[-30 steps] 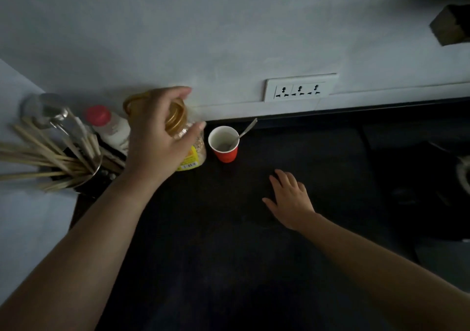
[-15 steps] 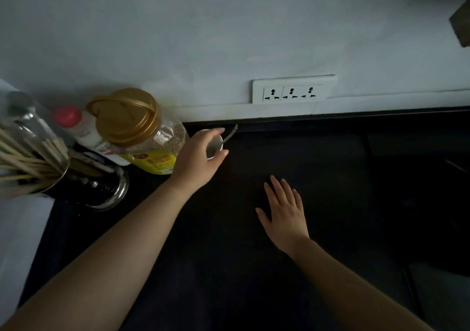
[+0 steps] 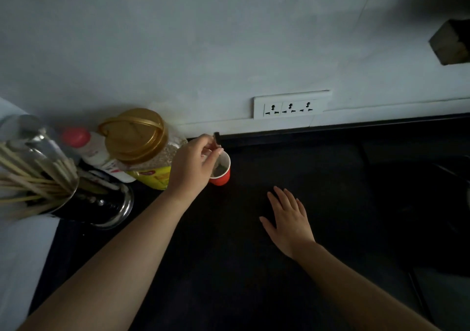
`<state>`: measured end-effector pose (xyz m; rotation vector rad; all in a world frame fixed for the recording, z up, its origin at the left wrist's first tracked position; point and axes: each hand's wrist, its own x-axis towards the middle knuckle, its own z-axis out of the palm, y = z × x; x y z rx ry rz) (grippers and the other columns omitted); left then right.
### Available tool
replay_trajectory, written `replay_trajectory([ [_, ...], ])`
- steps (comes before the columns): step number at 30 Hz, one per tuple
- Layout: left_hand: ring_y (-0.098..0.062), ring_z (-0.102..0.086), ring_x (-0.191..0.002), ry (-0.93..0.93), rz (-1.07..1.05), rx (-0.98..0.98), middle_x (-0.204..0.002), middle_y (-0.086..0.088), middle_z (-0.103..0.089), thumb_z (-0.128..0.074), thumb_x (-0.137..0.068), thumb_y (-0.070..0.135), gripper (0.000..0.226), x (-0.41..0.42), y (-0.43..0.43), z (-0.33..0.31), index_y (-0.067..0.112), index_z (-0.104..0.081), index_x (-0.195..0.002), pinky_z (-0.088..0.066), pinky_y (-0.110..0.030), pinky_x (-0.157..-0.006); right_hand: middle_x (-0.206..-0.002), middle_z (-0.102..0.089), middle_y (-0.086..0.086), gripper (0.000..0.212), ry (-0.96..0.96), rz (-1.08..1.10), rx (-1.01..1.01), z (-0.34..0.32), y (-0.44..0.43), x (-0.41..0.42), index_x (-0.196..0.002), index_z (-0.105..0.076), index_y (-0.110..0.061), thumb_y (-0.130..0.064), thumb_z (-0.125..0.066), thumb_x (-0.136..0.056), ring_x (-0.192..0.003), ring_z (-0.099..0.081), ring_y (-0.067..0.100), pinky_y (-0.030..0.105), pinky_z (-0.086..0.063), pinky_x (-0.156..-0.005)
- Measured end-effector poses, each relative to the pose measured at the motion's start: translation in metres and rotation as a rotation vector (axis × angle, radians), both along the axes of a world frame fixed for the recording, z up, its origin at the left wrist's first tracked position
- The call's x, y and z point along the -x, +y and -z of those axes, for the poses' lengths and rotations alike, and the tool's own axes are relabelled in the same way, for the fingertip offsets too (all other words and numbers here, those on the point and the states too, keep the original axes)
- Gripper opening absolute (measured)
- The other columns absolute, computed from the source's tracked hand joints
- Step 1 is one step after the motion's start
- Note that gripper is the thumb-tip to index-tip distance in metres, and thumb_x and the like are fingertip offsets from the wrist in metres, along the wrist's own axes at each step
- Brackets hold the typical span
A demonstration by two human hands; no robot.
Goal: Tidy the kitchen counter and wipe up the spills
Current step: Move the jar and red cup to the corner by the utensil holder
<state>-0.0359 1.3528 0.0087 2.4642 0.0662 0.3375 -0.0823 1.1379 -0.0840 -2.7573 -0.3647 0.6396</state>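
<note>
Left hand (image 3: 193,167): pinches spoon (image 3: 217,137) over red cup (image 3: 221,175). Right hand (image 3: 290,218): open, flat on dark worktop (image 3: 229,267), right of cup.

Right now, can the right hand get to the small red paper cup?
Probably yes. The right hand lies flat and empty on the dark counter, with bare counter between it and the small red paper cup; the left hand already crowds its rim.

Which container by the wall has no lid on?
The red cup, open-topped at the left hand. The jar has a gold lid, the bottle a red cap.
</note>
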Motion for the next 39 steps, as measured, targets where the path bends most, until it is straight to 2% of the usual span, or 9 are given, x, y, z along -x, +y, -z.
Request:
replay_trajectory([
  [3,0.002,-0.06,-0.073,-0.046,-0.07,0.112,-0.08,0.005,-0.066,-0.065,-0.085,0.02,0.012,0.017,0.01,-0.022,0.009,-0.063,-0.088,-0.043,-0.003,-0.064,-0.157,-0.01,-0.001,0.067,-0.041,0.038,-0.059,-0.019,0.012,-0.006,-0.146,-0.014,-0.022,-0.05,-0.041,-0.092,-0.145,-0.006,0.017,0.038,-0.012,-0.116],
  [8,-0.007,-0.067,-0.081,-0.098,-0.15,0.217,-0.084,0.003,-0.07,-0.065,-0.084,0.027,0.018,0.057,0.036,-0.051,0.009,-0.063,-0.089,-0.05,-0.017,-0.072,-0.149,-0.032,-0.002,0.059,-0.129,0.016,-0.295,-0.067,0.038,-0.006,-0.141,-0.029,-0.021,-0.045,-0.048,-0.09,-0.138,-0.026,0.015,0.03,-0.028,-0.109],
  [12,0.006,-0.065,-0.082,-0.154,-0.179,0.265,-0.084,0.015,-0.066,-0.064,-0.085,0.023,0.011,0.099,0.05,-0.076,0.013,-0.062,-0.089,-0.046,-0.006,-0.07,-0.135,-0.047,-0.003,0.05,-0.17,-0.072,-0.473,-0.101,0.072,0.007,-0.132,-0.042,-0.021,-0.04,-0.055,-0.088,-0.122,-0.044,0.013,0.024,-0.037,-0.096],
  [19,0.0,-0.067,-0.082,-0.239,-0.26,0.417,-0.084,0.005,-0.069,-0.062,-0.086,0.017,0.01,0.16,0.076,-0.095,0.006,-0.061,-0.087,-0.045,-0.006,-0.067,-0.102,-0.064,-0.006,0.026,0.015,-0.108,-0.704,-0.114,0.134,0.048,-0.107,-0.061,-0.02,-0.031,-0.065,-0.084,-0.091,-0.06,0.008,0.03,-0.052,-0.082],
  [24,-0.004,-0.068,-0.084,-0.25,-0.33,0.549,-0.086,0.006,-0.07,-0.062,-0.086,0.018,0.005,0.182,0.098,-0.09,0.021,-0.062,-0.089,-0.051,-0.015,-0.074,-0.082,-0.07,-0.001,0.003,0.05,-0.033,-0.774,-0.118,0.156,0.061,-0.087,-0.065,-0.019,-0.02,-0.063,-0.085,-0.077,-0.066,0.01,0.033,-0.055,-0.075],
  [27,-0.012,-0.068,-0.089,-0.177,-0.389,0.644,-0.091,0.003,-0.07,-0.063,-0.085,0.023,0.007,0.184,0.121,-0.079,0.028,-0.061,-0.088,-0.054,-0.035,-0.084,-0.08,-0.07,0.0,0.006,0.064,0.065,-0.783,-0.125,0.164,0.056,-0.084,-0.062,-0.022,-0.02,-0.058,-0.088,-0.074,-0.067,0.013,0.036,-0.057,-0.071],
  [29,-0.013,-0.067,-0.093,-0.098,-0.407,0.686,-0.094,0.003,-0.069,-0.063,-0.085,0.025,0.006,0.182,0.136,-0.069,0.029,-0.061,-0.088,-0.052,-0.039,-0.088,-0.079,-0.069,0.0,0.007,0.028,0.135,-0.77,-0.131,0.169,0.048,-0.086,-0.061,-0.023,-0.022,-0.056,-0.089,-0.073,-0.067,0.013,0.033,-0.055,-0.064],
  [35,-0.002,-0.058,-0.092,0.158,-0.423,0.635,-0.102,0.005,-0.062,-0.065,-0.084,0.027,0.027,0.195,0.166,-0.034,0.018,-0.057,-0.108,-0.043,-0.016,-0.068,-0.076,-0.067,-0.004,0.009,-0.252,0.198,-0.709,-0.164,0.187,0.011,-0.085,-0.064,-0.021,-0.025,-0.057,-0.088,-0.069,-0.064,0.009,0.031,-0.053,-0.066],
  [39,-0.006,-0.053,-0.106,0.291,-0.33,0.332,-0.111,0.009,-0.057,-0.064,-0.084,0.033,0.029,0.21,0.182,0.004,0.024,-0.056,-0.11,-0.041,-0.02,-0.082,-0.079,-0.067,-0.001,0.011,-0.378,0.133,-0.692,-0.186,0.207,-0.001,-0.09,-0.067,-0.017,-0.021,-0.056,-0.087,-0.075,-0.063,0.016,0.027,-0.05,-0.065],
])
